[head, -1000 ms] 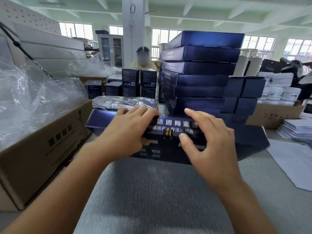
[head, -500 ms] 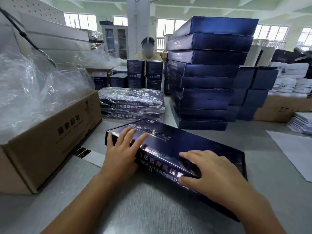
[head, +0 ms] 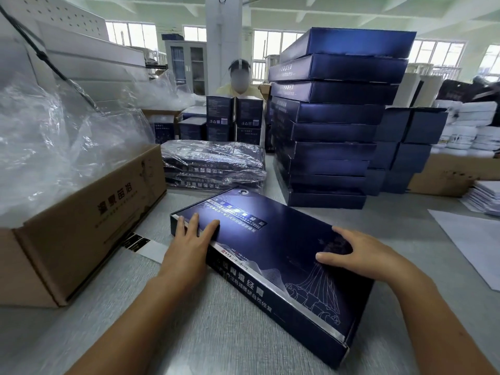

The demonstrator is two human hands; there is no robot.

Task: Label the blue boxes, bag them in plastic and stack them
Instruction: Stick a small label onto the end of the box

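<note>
Far to the left of the flat dark-blue printed cardboard box (head: pixel 270 247) that I am handling, a heap of crumpled clear plastic bags (head: pixel 40 136) spills out of a long brown cardboard carton (head: pixel 81 226) with dark lettering on its side. Between that carton and the box a short black-and-white label strip (head: pixel 140 243) lies flat on the grey worktop (head: pixel 216 334).

My left hand (head: pixel 186 247) rests on the box's near-left corner. Its fingers (head: pixel 193 223) lie straight and flat across the lid and grip nothing, while the palm sits against the box's long side.

The box itself lies flat on the worktop right in front of me, turned at a slant, with its lid closed and its printed top facing up. Behind the box, toward its left end, sits a low pile of blue boxes wrapped in clear plastic (head: pixel 213 163). Behind its right end rises a tall stack of bare dark-blue flat boxes (head: pixel 332 131), slightly uneven, apart from the box.

My right hand (head: pixel 362 255) lies on the lid near the box's right end. The fingers are spread and only gently bent, the thumb stretched out along the top, pressing down rather than clasping anything.

To the right of the box, well apart, a large white paper sheet (head: pixel 470 239) lies on the worktop.
</note>
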